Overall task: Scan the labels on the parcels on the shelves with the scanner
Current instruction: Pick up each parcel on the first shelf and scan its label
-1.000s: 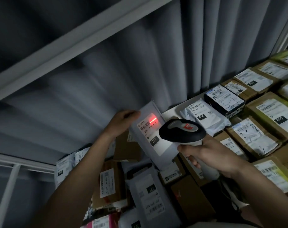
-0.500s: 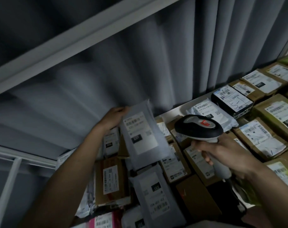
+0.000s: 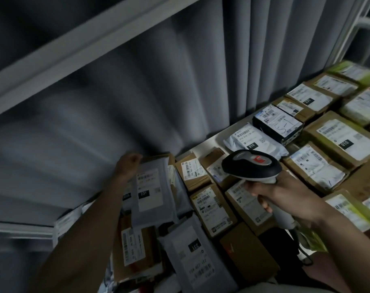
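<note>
Gripping the pale handle of the black-headed barcode scanner (image 3: 251, 166) at centre right, the right hand (image 3: 285, 197) keeps it above the brown cardboard parcels (image 3: 213, 208). Left of centre, the left hand (image 3: 127, 166) holds the top edge of a grey plastic mailer (image 3: 152, 193) labelled 231, lying among the shelf's parcels.

Glossy plastic scanner (image 3: 251, 167); matt cardboard box (image 3: 213, 210); cloth curtain (image 3: 179, 81).
</note>
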